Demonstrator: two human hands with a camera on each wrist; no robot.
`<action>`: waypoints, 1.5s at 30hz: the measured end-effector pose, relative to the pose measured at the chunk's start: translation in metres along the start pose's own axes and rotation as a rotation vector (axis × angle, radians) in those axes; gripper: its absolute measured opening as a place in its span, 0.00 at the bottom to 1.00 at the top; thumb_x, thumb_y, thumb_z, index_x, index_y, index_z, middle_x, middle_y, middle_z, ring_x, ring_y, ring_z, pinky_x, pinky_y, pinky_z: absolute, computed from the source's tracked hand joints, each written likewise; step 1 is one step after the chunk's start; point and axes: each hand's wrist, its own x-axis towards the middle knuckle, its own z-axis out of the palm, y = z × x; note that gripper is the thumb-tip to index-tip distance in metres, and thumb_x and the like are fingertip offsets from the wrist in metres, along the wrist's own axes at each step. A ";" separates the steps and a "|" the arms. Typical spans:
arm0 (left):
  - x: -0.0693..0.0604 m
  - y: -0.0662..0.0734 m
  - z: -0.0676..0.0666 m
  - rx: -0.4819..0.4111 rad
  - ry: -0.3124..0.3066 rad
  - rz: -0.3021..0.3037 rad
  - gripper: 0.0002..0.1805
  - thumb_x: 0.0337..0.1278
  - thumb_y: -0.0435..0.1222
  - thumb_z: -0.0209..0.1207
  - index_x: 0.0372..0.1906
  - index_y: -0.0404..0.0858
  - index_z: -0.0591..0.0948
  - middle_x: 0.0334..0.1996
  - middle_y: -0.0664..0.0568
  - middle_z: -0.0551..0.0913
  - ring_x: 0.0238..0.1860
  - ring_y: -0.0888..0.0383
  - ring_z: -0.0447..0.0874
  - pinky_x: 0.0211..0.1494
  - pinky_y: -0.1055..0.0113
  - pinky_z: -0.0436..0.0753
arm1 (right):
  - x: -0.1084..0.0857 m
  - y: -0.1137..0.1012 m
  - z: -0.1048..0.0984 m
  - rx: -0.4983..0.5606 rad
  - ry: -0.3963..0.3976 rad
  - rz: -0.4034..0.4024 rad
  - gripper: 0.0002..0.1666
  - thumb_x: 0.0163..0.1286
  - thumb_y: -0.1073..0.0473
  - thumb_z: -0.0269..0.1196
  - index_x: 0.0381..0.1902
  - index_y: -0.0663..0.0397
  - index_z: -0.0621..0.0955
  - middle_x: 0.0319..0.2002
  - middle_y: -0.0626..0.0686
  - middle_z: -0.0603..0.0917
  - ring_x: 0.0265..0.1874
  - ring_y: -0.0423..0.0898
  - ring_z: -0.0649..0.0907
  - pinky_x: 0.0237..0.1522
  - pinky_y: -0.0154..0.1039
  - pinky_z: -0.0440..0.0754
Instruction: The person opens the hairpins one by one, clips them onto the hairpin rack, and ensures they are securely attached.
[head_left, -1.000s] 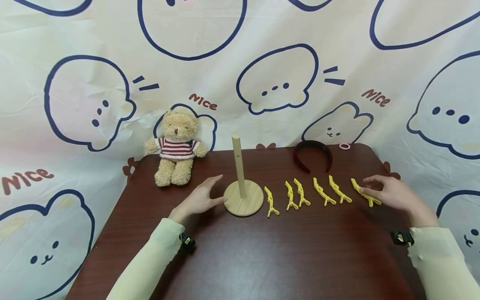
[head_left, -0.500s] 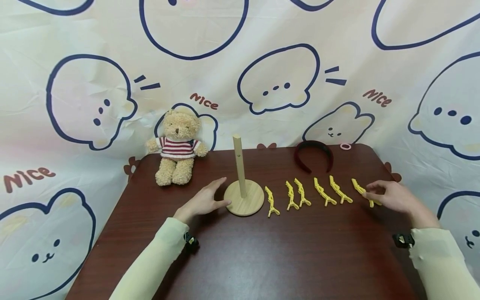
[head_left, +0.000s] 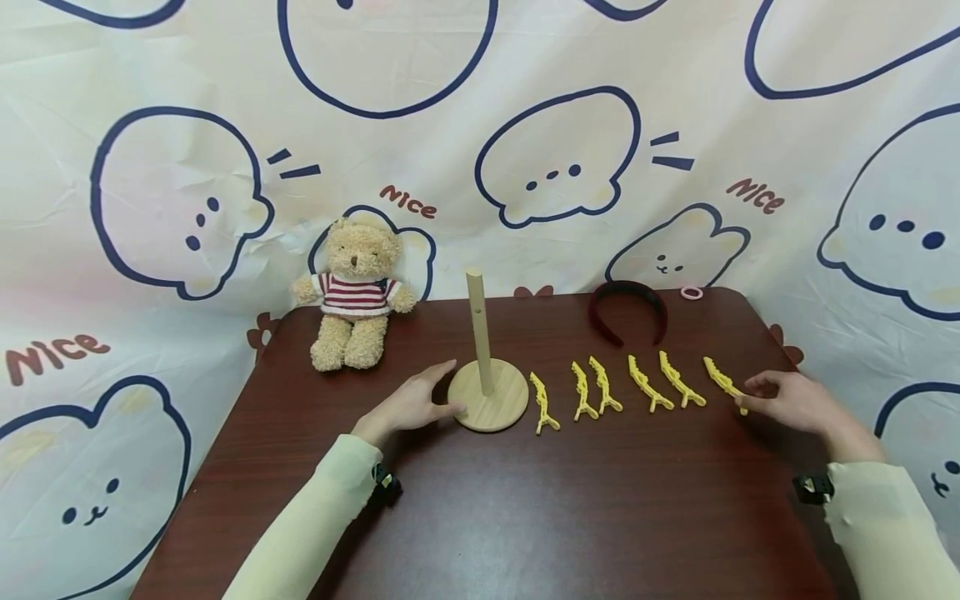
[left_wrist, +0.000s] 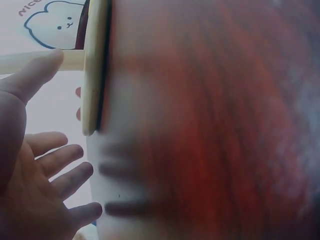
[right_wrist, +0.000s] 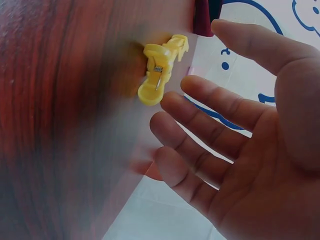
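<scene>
My left hand (head_left: 407, 406) is at the left of the wooden stand, its thumb over the near left edge of the round base (head_left: 506, 408). In the left wrist view the fingers of the left hand (left_wrist: 35, 175) are spread beside the base (left_wrist: 92, 75); contact is unclear. My right hand (head_left: 797, 406) is beside the rightmost yellow clip (head_left: 722, 379), covering part of its forked end in the head view. The right wrist view shows that clip (right_wrist: 159, 70) on the table, outside the relaxed fingers of the right hand (right_wrist: 225, 135), which hold nothing.
Several other yellow clips (head_left: 543, 404) lie in a row right of the stand. Behind them are a dark red headband (head_left: 596, 321) and a pink ring (head_left: 691, 293). A teddy bear (head_left: 355, 296) sits at the back left. A printed cloth (head_left: 420, 150) hangs behind the table.
My right hand has drawn slightly to the right and nearer the front, uncovering more of the rightmost clip. My left hand has shifted slightly right, its thumb now over the base's edge.
</scene>
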 end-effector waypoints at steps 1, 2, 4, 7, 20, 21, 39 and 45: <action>0.000 0.000 0.000 -0.002 -0.006 -0.004 0.49 0.59 0.57 0.65 0.78 0.38 0.59 0.76 0.40 0.63 0.76 0.42 0.62 0.75 0.46 0.65 | 0.000 0.001 0.000 -0.002 -0.007 0.004 0.37 0.65 0.38 0.66 0.50 0.70 0.81 0.40 0.65 0.85 0.36 0.55 0.82 0.38 0.55 0.82; 0.001 0.001 0.001 -0.002 -0.013 -0.008 0.50 0.59 0.57 0.65 0.78 0.38 0.59 0.76 0.40 0.62 0.76 0.42 0.61 0.76 0.46 0.65 | 0.000 0.001 0.000 -0.004 -0.012 0.009 0.37 0.65 0.38 0.66 0.50 0.70 0.80 0.40 0.65 0.85 0.36 0.55 0.82 0.38 0.55 0.82; 0.001 0.002 0.001 -0.004 -0.027 -0.020 0.50 0.58 0.58 0.65 0.78 0.39 0.59 0.76 0.40 0.62 0.77 0.42 0.60 0.77 0.44 0.63 | -0.001 0.001 0.000 -0.009 -0.024 0.015 0.38 0.64 0.37 0.66 0.50 0.71 0.80 0.40 0.65 0.85 0.36 0.56 0.82 0.37 0.55 0.81; 0.003 0.004 0.003 -0.004 -0.041 -0.032 0.51 0.58 0.59 0.64 0.78 0.40 0.58 0.77 0.40 0.61 0.77 0.43 0.59 0.78 0.41 0.57 | -0.001 0.003 0.000 -0.012 -0.041 0.024 0.40 0.64 0.36 0.66 0.50 0.71 0.80 0.40 0.65 0.85 0.36 0.55 0.81 0.37 0.54 0.81; 0.007 0.003 0.010 0.017 -0.056 -0.021 0.56 0.50 0.58 0.70 0.79 0.39 0.58 0.77 0.38 0.60 0.79 0.42 0.54 0.78 0.34 0.49 | -0.002 0.002 0.001 -0.013 -0.100 0.056 0.40 0.61 0.32 0.66 0.45 0.67 0.82 0.35 0.58 0.85 0.32 0.50 0.79 0.31 0.41 0.76; 0.006 0.003 0.010 0.018 -0.057 -0.023 0.56 0.50 0.58 0.70 0.79 0.39 0.58 0.77 0.38 0.60 0.79 0.42 0.54 0.78 0.34 0.49 | -0.002 0.002 0.001 -0.013 -0.106 0.063 0.40 0.61 0.31 0.66 0.45 0.67 0.82 0.34 0.58 0.85 0.32 0.50 0.79 0.31 0.40 0.75; 0.006 0.004 0.010 0.038 -0.089 -0.042 0.58 0.49 0.58 0.71 0.79 0.40 0.56 0.78 0.40 0.57 0.80 0.45 0.51 0.79 0.37 0.48 | -0.006 0.006 0.002 -0.022 -0.102 0.180 0.37 0.55 0.29 0.69 0.35 0.61 0.83 0.30 0.57 0.83 0.30 0.51 0.77 0.28 0.42 0.75; 0.007 0.005 0.010 0.046 -0.090 -0.043 0.58 0.49 0.58 0.71 0.79 0.40 0.55 0.78 0.41 0.57 0.80 0.45 0.51 0.79 0.37 0.48 | -0.008 0.004 0.002 -0.024 -0.092 0.195 0.39 0.55 0.27 0.68 0.35 0.62 0.82 0.29 0.57 0.83 0.29 0.51 0.77 0.27 0.43 0.75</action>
